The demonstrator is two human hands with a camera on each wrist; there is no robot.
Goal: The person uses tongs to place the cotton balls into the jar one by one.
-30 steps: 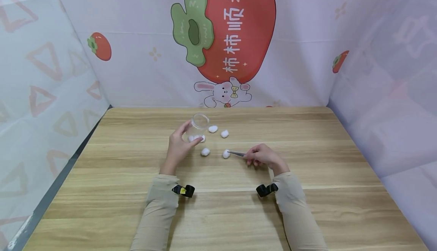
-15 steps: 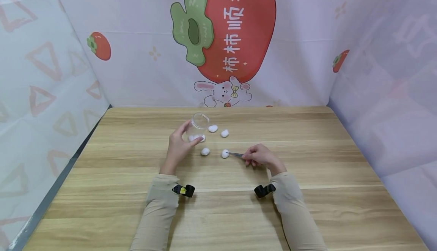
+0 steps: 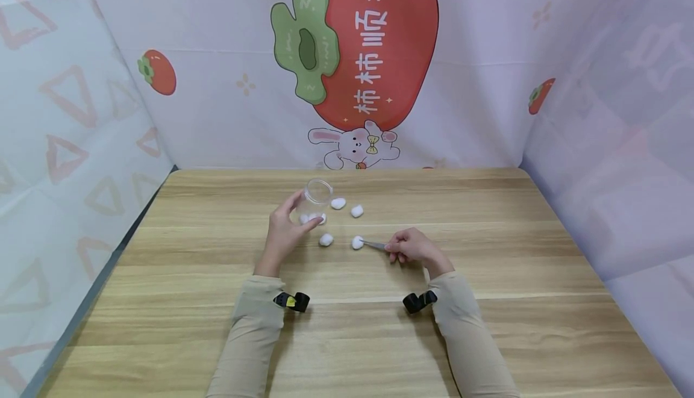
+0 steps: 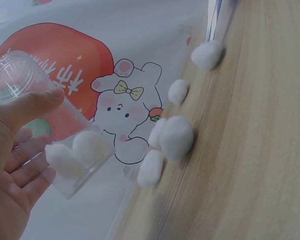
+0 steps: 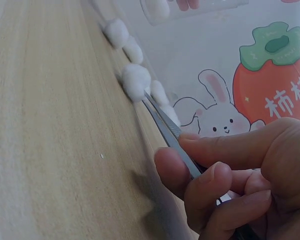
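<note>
My left hand grips a clear jar by its side, thumb in front. The jar is open at the top, and a few cotton balls lie at its bottom. In my right hand is a pair of metal tweezers, pinched between thumb and fingers. The tweezer tips meet a white cotton ball close over the table. Left of that one lies another cotton ball. Two more, a rounded cotton ball and a wider cotton ball, lie right of the jar.
All this is on a wood-grain table. A printed cloth backdrop with a persimmon and rabbit rises behind its far edge, and cloth walls stand at both sides. Each sleeved forearm wears a small black camera.
My right hand and the tweezers have shifted slightly left, and the cotton ball at the tips has moved a little left too. The left hand and jar have stayed in place.
</note>
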